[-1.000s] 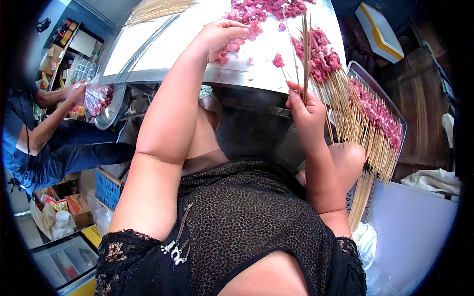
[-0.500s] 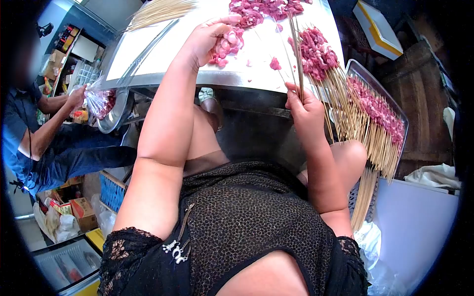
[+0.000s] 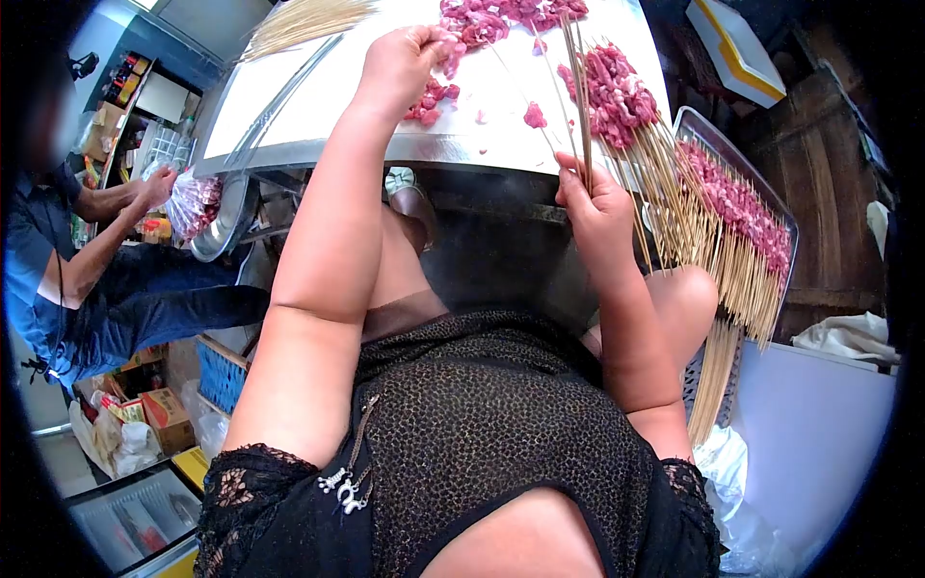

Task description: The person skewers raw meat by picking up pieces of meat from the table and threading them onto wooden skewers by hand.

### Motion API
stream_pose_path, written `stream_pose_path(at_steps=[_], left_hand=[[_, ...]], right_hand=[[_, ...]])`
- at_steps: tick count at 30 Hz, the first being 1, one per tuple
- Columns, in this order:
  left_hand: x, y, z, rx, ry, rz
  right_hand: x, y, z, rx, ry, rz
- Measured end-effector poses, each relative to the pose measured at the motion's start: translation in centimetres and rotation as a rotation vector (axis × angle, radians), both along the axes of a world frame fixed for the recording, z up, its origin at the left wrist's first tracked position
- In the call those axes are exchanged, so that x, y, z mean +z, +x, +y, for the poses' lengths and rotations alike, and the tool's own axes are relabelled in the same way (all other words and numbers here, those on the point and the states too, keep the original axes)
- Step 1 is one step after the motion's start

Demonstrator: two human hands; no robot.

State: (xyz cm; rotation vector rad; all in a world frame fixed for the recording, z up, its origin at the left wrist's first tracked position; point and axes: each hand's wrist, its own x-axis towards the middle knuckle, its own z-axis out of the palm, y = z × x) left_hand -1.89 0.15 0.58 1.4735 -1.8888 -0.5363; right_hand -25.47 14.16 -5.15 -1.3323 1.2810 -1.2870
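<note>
My left hand [image 3: 400, 67] pinches a piece of raw meat [image 3: 450, 54] above the white table. Just below it lies a small heap of meat chunks [image 3: 429, 104]. Bamboo skewers [image 3: 582, 106] stand in the closed fingers of my right hand [image 3: 601, 204], tips pointing away from me. One skewer leaning out to the left reaches past a lone meat piece [image 3: 535, 116]; whether it is threaded on I cannot tell. A pile of loaded meat skewers [image 3: 619, 96] rests beside my right hand, sticks over the table edge. More raw meat [image 3: 472, 24] lies at the back.
A metal tray [image 3: 792, 241] full of meat skewers [image 3: 742, 207] stands at the right. Bare bamboo sticks [image 3: 308, 24] and thin metal rods [image 3: 289, 96] lie on the table's left. A person at left holds a clear plastic bag [image 3: 196, 204]. A foam box [image 3: 737, 53] sits far right.
My left hand has lifted slightly from the small meat heap, turning over with one piece pinched. My right hand stays nearly still with the skewers. The other person's hands have shifted on the bag.
</note>
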Motion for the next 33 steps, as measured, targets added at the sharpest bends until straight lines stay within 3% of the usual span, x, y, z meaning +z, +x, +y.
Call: stream_pose_path(at_steps=[3,6,8,10,14,22,27,31,33], left_hand=[[-1.1,0.5,-1.5,0.036,-0.062,0.438],[-1.3,1.0,-1.7,0.173,0.137,0.480],[-0.3,1.1,-1.5,0.126,0.160,0.534],[0.7,0.4,-0.6,-0.004,0.222,0.847],[0.5,0.1,-1.1,-0.147,0.354,1.068],[0.8,-1.3,-0.2,-0.112,0.422,0.962],[0.6,-1.9,-0.3,-0.106,0.516,1.232],[0.3,-2.3,-0.2,-0.160,0.411,1.139],[0.4,-2.5,-0.1,-0.134,0.436,1.245]], right_hand=[[-0.1,0.1,0.0,0.004,-0.012,-0.008],[-0.1,0.2,0.2,0.004,-0.011,-0.014],[0.1,0.2,-0.2,-0.003,-0.014,-0.013],[-0.1,0.2,0.0,0.010,-0.020,0.005],[-0.3,0.3,-0.2,0.016,-0.012,0.009],[0.1,0.4,0.1,0.017,-0.014,-0.033],[-0.4,0.6,0.0,0.029,-0.039,0.001],[-0.4,0.6,-0.1,0.027,-0.027,0.008],[-0.5,0.6,-0.2,0.032,-0.027,0.002]])
